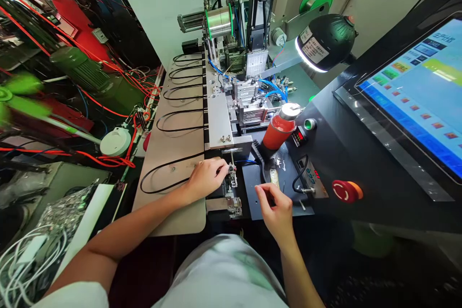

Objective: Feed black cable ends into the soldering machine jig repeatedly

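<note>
The small silvery metal fixture (233, 177) lies just right of the curled left hand (206, 179), farther from the half-curled right hand (277, 209); whether either pinches anything cannot be told.

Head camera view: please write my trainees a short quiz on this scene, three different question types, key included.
1. True or false: the lamp is lit.
2. Which of these is nearest the right hand? A) the brush; B) the screen; C) the spool of wire.
3. Fill the gap: the left hand is beside small metal parts, and the cables looped on the beige board are ____ in colour.

Key: 1. True; 2. A; 3. black.
</note>
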